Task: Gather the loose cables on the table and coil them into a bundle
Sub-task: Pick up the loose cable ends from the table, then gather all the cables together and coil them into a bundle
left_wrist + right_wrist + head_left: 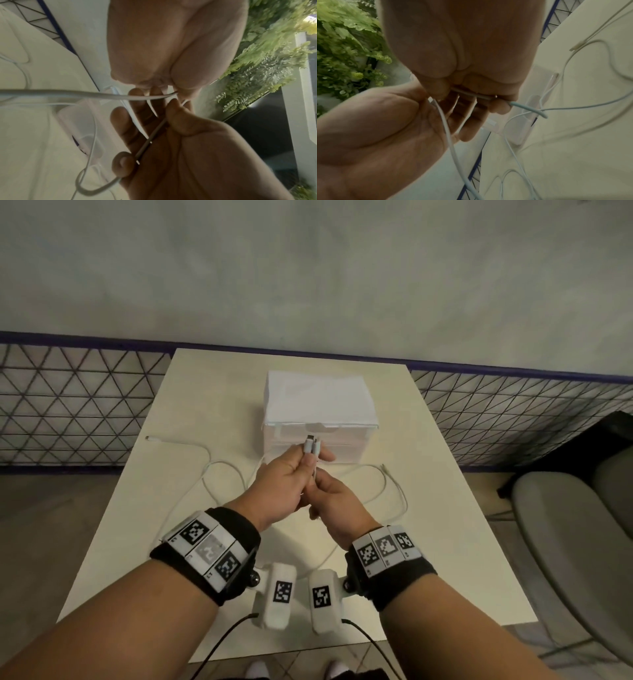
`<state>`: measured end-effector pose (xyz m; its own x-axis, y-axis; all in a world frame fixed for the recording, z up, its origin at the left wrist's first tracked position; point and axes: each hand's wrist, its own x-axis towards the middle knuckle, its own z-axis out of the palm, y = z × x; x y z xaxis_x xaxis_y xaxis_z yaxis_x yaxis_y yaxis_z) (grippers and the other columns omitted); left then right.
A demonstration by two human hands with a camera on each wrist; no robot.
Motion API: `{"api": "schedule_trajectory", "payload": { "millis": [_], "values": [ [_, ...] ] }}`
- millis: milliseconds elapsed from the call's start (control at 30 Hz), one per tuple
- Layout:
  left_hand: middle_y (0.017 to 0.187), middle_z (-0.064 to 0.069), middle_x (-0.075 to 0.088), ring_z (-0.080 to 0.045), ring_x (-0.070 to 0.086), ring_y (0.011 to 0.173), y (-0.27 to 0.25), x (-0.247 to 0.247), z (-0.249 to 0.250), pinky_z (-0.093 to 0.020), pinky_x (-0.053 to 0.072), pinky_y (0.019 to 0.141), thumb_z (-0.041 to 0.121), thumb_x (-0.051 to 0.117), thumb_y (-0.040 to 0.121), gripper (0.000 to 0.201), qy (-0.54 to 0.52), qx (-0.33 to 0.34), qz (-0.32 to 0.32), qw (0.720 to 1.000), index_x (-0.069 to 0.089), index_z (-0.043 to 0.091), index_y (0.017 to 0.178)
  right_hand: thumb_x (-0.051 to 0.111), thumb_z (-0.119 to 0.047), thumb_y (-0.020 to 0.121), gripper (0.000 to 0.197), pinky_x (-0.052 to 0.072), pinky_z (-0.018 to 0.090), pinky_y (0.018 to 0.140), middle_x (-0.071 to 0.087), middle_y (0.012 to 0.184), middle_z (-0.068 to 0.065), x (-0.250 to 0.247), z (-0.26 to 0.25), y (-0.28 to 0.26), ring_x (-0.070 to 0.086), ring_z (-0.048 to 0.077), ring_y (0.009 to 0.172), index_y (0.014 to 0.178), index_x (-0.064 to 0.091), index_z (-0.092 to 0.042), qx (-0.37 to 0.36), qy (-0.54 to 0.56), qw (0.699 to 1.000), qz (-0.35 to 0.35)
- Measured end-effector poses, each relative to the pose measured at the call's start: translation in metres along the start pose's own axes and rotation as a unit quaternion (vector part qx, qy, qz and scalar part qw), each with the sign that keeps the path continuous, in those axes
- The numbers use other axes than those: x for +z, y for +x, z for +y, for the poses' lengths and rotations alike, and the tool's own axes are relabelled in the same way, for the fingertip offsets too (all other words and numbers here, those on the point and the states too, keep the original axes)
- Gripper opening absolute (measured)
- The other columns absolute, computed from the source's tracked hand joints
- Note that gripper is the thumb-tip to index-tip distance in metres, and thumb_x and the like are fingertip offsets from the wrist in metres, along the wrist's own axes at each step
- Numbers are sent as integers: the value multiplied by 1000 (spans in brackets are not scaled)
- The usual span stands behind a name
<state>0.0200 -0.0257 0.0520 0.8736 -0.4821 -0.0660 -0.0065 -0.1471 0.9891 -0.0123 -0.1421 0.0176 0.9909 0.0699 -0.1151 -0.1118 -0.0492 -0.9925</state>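
Thin white cables (178, 442) lie in loose loops on the pale table (130, 542), to the left and right (370, 465) of my hands. My left hand (291, 474) pinches two connector ends (312, 445) together under its thumb, just in front of the white box. My right hand (334, 501) sits directly below it, with curled fingers gripping the same strands. In the left wrist view a cable (68, 93) runs from the table into my left hand (171, 47) and crosses the right palm (197, 148). The right wrist view shows my right hand (462, 40) closed on a strand (450, 142).
A white lidded box (318, 398) stands at the table's back centre, close behind my hands. One loose connector (149, 438) lies near the left edge. A grey chair (565, 525) stands to the right. A wire-mesh barrier (68, 405) runs behind the table. Green foliage (265, 54) fills the wrist views' background.
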Motion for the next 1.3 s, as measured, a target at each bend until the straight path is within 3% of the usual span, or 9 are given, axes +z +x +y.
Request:
{"api": "schedule_trajectory", "payload": {
  "millis": [167,333,400,533,633,833,1000,1167,1300],
  "values": [
    [84,19,68,-6,56,67,1,6,5,-72,23,105,53,31,88,35,81,-20,-14,996,61,38,97,38,-16,100,20,34,25,61,63,70,-14,-3,-6,-8,58,-4,59,102,58,-17,7,6,1000,-14],
    [64,8,67,-22,64,59,-2,8,34,-40,56,63,35,31,101,35,40,12,-6,999,57,12,97,39,-30,95,36,47,33,65,51,65,3,-6,-12,-16,56,19,56,122,45,-7,-42,46,996,-70],
    [69,6,64,-20,69,74,-2,6,48,-33,54,74,28,29,102,31,-8,53,15,998,49,15,82,41,-27,97,21,43,34,59,48,64,-2,-5,-11,-15,50,14,52,113,47,-14,-86,-123,988,-39],
    [57,12,40,-4,36,46,-1,7,67,-21,35,50,28,28,101,32,-51,110,20,992,45,16,77,38,-20,98,19,34,30,60,53,76,7,-16,11,-12,47,23,62,110,45,-7,-156,-338,928,22],
    [61,9,39,-2,40,45,-3,1,73,-9,33,48,28,28,101,31,34,145,52,988,46,18,77,40,-21,97,11,44,37,68,55,84,8,-49,38,-8,52,28,71,102,45,-13,-66,-420,905,30],
    [68,8,45,-1,44,59,-12,-11,71,-16,39,62,30,29,101,32,184,170,101,963,46,22,75,40,-8,94,18,44,31,77,65,110,8,-121,65,-4,62,29,97,109,50,-14,111,-505,852,85],
    [71,1,53,-25,54,72,-15,-28,84,-40,47,70,42,28,96,32,264,208,162,928,46,25,76,42,-23,95,26,42,43,96,55,122,5,-152,54,-1,45,29,117,117,55,-18,159,-670,709,151],
    [78,-7,58,-30,56,77,-10,-32,82,-49,50,76,40,28,97,32,297,204,167,918,49,21,82,46,-15,97,23,49,35,83,48,114,14,-133,34,22,58,34,93,108,63,-6,62,-540,820,182],
    [78,-6,56,-28,55,77,-12,-38,73,-50,51,77,42,26,97,34,284,188,162,926,48,21,83,46,5,88,49,49,31,77,31,141,11,-124,39,20,62,31,96,134,46,-13,131,-514,834,150]
  ]
}}
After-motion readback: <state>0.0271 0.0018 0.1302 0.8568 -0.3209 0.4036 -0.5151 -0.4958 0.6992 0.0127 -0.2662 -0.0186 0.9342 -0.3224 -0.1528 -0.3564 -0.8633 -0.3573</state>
